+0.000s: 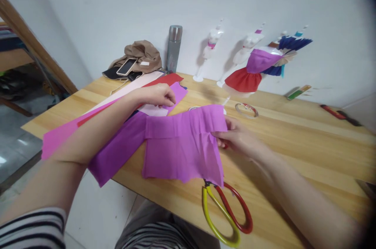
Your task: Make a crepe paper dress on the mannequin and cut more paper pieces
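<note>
My right hand (235,137) pinches the right edge of a purple pleated fabric piece (176,155), thumb in front and fingers behind. A wide band runs along its top, and it stretches across the front of the table. My left hand (160,94) is closed with curled fingers above a pale pink piece (154,110) and a magenta strip (179,93); whether it grips anything is hidden. Beneath my left forearm lies a darker purple length of fabric (117,153). Scissors (227,213) with one yellow and one red handle lie partly under the pleated piece, blades hidden.
Small white dress forms (216,35) stand by the wall, one wearing a red and purple outfit (243,80). A tape roll (246,110) lies right of centre. Behind are a grey flask (174,49), a brown cloth bundle (143,55) and a phone (127,67). A red-and-black cutter (333,112) lies far right.
</note>
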`<state>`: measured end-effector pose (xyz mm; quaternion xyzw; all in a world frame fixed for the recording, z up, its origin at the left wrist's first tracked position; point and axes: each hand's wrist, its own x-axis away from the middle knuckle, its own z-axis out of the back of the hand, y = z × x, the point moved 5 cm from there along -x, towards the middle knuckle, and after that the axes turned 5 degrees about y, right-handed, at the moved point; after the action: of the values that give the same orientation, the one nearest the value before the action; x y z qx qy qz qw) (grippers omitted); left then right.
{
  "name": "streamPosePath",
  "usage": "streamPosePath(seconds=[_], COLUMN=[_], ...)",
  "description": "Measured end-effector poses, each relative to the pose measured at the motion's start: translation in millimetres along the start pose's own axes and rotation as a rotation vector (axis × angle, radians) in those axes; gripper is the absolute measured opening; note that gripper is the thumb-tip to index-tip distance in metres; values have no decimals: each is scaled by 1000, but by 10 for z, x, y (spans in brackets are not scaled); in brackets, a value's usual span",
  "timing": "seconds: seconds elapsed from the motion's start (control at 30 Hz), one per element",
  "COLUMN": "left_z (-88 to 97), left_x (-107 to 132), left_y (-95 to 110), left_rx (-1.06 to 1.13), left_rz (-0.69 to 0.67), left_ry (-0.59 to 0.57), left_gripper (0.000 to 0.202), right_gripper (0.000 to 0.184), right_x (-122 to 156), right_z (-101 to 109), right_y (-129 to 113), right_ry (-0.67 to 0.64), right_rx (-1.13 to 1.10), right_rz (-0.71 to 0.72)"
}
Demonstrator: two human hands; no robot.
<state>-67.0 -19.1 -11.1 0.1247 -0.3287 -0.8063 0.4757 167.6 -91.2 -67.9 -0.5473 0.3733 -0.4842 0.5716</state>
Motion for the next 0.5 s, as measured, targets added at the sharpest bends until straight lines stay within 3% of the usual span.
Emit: streamPosePath(seconds=[0.13, 0.27, 0.37, 0.5], left_z=[-38, -79, -149, -278], left_x=[45, 7, -81, -212], left_y=[443, 833, 937, 920], left_rx=[184, 180, 150, 358], left_rz=[-44, -207, -310, -401], left_ry=[16, 79, 80, 6], left_gripper=[24, 24, 29, 47], right_gripper=[35, 32, 36, 49], right_x=[34, 98, 155, 214], right_z=[161, 262, 362, 487], right_y=[-157, -334, -416, -433], right_ry=[57, 136, 209, 259], right_rx=[-72, -103, -175, -229], right_rz=[30, 120, 168, 159])
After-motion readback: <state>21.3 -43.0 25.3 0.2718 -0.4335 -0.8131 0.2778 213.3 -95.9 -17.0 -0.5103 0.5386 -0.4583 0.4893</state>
